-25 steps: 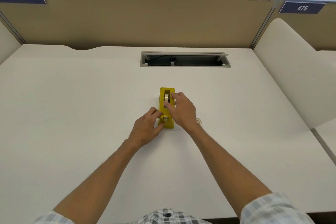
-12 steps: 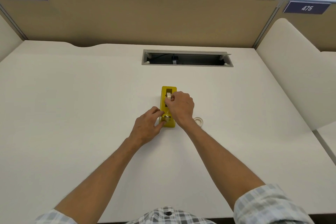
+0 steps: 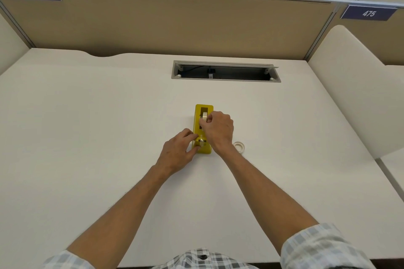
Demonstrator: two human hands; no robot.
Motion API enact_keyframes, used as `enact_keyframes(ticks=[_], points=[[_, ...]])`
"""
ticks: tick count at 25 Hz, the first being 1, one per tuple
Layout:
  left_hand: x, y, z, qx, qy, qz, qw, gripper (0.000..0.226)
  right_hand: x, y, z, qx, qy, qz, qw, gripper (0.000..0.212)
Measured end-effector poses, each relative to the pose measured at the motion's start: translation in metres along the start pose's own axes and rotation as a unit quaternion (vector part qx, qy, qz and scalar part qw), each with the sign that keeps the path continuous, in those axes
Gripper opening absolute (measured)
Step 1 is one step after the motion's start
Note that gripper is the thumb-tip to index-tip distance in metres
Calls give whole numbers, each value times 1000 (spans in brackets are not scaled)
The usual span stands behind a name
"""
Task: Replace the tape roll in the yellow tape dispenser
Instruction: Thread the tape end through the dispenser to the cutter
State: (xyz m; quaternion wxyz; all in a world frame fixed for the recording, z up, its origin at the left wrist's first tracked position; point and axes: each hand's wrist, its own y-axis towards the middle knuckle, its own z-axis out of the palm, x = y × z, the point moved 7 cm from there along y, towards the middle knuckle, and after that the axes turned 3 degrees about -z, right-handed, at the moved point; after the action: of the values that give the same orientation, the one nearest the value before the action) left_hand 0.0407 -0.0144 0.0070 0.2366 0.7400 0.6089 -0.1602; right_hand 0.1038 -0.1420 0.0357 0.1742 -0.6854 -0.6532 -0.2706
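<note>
The yellow tape dispenser (image 3: 203, 109) lies lengthwise on the white desk (image 3: 87, 137), its cutter end toward me. A pale tape roll (image 3: 204, 116) sits in its slot. My right hand (image 3: 218, 130) is over the dispenser, fingertips pinched on the roll. Holding the dispenser's near left side is my left hand (image 3: 178, 149), thumb and fingers by the cutter end. A second small, pale tape ring (image 3: 239, 146) lies flat on the desk just right of my right wrist.
An open cable tray slot (image 3: 225, 71) is set into the desk behind the dispenser. A tan partition (image 3: 175, 22) closes the back, with a cream side divider (image 3: 354, 85) on the right. Plants stand behind the partition.
My right hand has curled from spread fingers into a pinch on the roll in the dispenser. The ring by my wrist has come into view. My left hand has stayed in place.
</note>
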Motion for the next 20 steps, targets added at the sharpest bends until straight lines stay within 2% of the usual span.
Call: enact_keyframes(ticks=[4,8,13,20], points=[[2,0,0,-2,-6,-4,1000,30,2,-4,-3,4,22,-11,1000,36],[7,-5,3,1,-19,-24,1000,39,-7,-22,-8,-12,48,-4,999,35],[14,-20,13,13,-47,-68,996,57,-32,-61,6,40,133,-8,990,58],[15,-26,20,9,-66,-86,994,54,-44,-68,14,70,205,-36,976,39]])
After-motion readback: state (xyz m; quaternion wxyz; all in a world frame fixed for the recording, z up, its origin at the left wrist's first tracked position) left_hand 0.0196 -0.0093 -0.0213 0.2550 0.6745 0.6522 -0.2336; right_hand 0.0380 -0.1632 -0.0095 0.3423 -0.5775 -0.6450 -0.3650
